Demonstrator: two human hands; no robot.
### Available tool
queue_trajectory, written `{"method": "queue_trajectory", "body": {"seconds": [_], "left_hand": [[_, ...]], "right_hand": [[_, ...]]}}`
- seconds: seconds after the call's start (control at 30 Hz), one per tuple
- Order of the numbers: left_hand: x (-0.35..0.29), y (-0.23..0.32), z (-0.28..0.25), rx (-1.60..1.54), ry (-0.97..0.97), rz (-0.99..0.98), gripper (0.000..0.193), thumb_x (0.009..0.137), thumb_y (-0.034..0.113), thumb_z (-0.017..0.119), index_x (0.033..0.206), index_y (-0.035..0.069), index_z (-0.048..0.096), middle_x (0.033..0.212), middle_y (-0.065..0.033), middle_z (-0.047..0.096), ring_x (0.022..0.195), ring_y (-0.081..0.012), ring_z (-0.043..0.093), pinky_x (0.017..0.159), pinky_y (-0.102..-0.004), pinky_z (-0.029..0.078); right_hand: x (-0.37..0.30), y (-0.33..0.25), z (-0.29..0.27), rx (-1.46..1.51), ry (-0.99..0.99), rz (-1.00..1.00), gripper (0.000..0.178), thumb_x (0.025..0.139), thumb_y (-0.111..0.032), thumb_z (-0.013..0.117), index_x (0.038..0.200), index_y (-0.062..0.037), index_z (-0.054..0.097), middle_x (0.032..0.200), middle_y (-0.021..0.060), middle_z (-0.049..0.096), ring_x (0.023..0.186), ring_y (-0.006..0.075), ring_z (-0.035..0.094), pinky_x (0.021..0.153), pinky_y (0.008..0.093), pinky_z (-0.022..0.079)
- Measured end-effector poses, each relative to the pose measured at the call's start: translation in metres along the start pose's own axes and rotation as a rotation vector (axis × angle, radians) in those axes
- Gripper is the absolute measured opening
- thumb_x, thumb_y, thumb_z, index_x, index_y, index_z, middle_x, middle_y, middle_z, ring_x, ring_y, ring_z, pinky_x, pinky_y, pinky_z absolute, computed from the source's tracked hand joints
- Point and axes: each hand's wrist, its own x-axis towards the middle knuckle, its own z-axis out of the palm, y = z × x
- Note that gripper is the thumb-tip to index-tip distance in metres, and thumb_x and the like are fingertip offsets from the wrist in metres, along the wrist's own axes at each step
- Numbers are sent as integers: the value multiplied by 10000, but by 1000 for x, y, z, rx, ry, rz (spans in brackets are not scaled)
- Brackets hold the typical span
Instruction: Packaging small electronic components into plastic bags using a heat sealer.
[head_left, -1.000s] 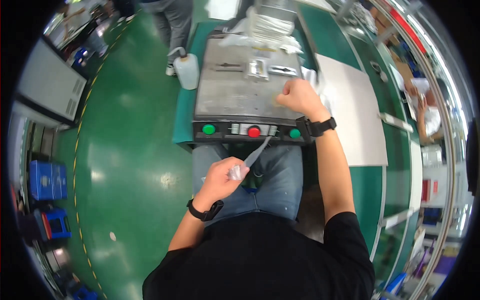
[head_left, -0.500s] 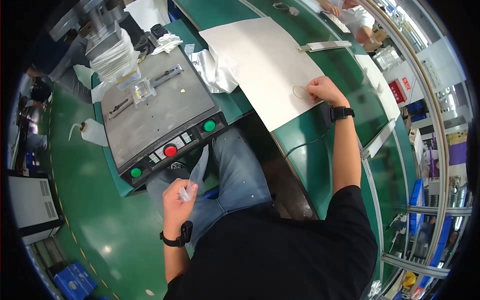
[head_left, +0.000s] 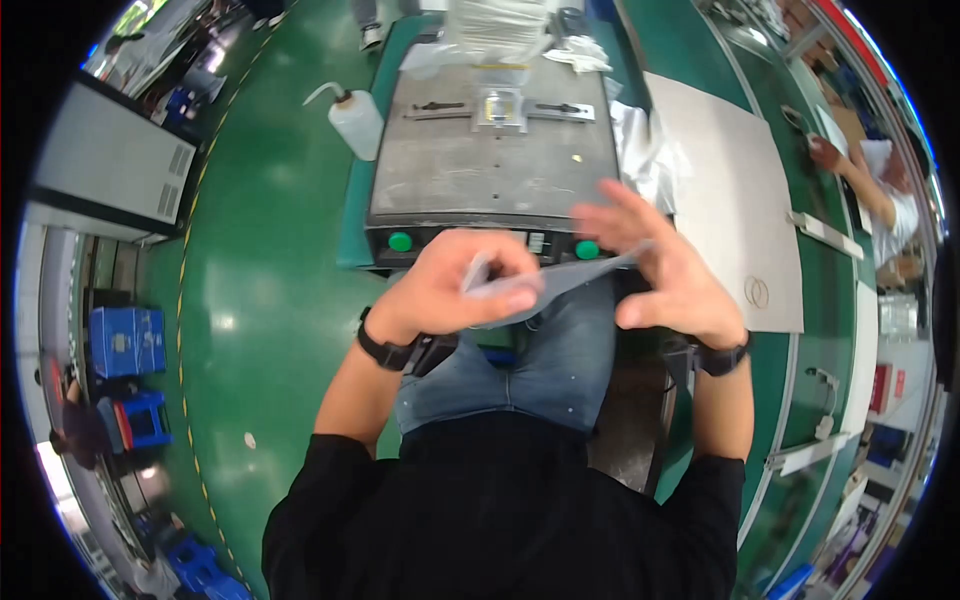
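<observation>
A piece of clear, thin plastic film (head_left: 572,283) is pinched between the thumb and fingers of my left hand (head_left: 440,285), above my lap. My right hand (head_left: 685,285), a little blurred, has its fingers spread at the film's far end; whether it touches the film I cannot tell. Behind both hands stands a grey machine bed (head_left: 470,185) with green buttons on its front. A small clear fixture (head_left: 498,110) sits between two metal slides on that bed. Two thin, overlapping rings (head_left: 756,292) lie on the pale board at the right.
The pale board (head_left: 725,190) covers part of the green bench. Crumpled silvery wrapping (head_left: 640,150) lies between it and the machine. A white squeeze bottle (head_left: 357,125) stands left of the bed; stacked white sheets (head_left: 495,25) are behind. Another person's arm (head_left: 865,185) reaches in at far right.
My right hand has left the board and come over beside the film, its fingers now spread. My left hand has risen with the film. The view has turned toward the machine.
</observation>
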Motion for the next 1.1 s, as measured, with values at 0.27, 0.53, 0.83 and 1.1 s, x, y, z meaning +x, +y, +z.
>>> {"method": "queue_trajectory", "body": {"seconds": [0.27, 0.53, 0.83, 1.1], "left_hand": [[9, -30, -56, -433, 583, -154, 165, 941, 149, 751, 1052, 36, 706, 971, 8, 707, 826, -86, 607, 713, -276, 491], [105, -56, -163, 575, 496, -385, 367, 861, 235, 790, 1116, -10, 689, 1031, -91, 715, 909, -213, 680, 809, -344, 532], [118, -83, -154, 1134, 320, 211, 525, 821, 377, 775, 1163, -7, 670, 1143, -243, 648, 1083, -433, 594, 918, -511, 479], [115, -125, -196, 1158, 36, -63, 554, 909, 350, 746, 1306, -21, 635, 1182, -238, 692, 1093, -427, 638, 989, -500, 481]], "right_hand": [[103, 59, 13, -92, 70, 270, 188, 943, -215, 770, 945, -31, 732, 773, -31, 670, 664, 58, 575, 612, 226, 451], [216, 108, -44, -287, 175, 226, 171, 927, -183, 763, 956, -18, 729, 798, 15, 695, 653, 68, 580, 594, 225, 431], [279, 161, -71, -1106, 441, -191, 314, 806, -266, 732, 829, 47, 711, 728, 190, 704, 669, 269, 696, 667, 382, 543], [232, 116, -61, -769, 468, -55, 540, 816, -447, 795, 1016, 44, 695, 969, 229, 717, 948, 411, 691, 814, 475, 547]]}}
